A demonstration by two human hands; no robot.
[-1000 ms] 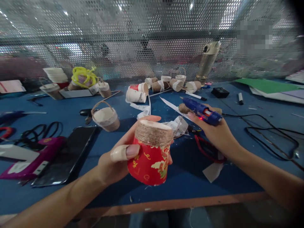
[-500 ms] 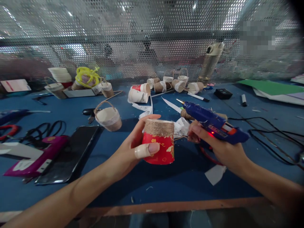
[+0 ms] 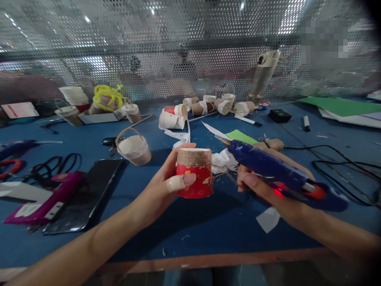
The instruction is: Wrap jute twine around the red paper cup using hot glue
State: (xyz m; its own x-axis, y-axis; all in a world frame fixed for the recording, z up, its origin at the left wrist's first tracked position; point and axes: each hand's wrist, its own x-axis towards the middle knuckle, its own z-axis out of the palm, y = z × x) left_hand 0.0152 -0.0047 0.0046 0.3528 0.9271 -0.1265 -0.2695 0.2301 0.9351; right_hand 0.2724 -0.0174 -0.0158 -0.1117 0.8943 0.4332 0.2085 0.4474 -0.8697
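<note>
My left hand (image 3: 169, 178), with a bandage round its thumb, is wrapped around a red paper cup (image 3: 200, 186) with gold print. Twine (image 3: 195, 158) is wound in rows around the cup's upper part. In my right hand (image 3: 264, 190) is a blue glue gun (image 3: 264, 167), its nozzle pointing up and to the left, a red light glowing on it. A loose twine strand runs from near the cup toward my right fingertips; whether they pinch it I cannot tell. Behind the cup lies crumpled white lace (image 3: 224, 161).
A small basket with a handle (image 3: 135, 150) stands left of the cup. Further left lie a phone (image 3: 89, 194), a purple box (image 3: 59, 198) and black cables. Several twine-wrapped cups (image 3: 223, 106) and a bottle (image 3: 263, 75) stand along the perforated screen. A black cord (image 3: 336, 167) trails at right.
The glue gun has swung away from the cup, back and to the right, its rear end lower and closer to me. The cup sits slightly further left and more upright.
</note>
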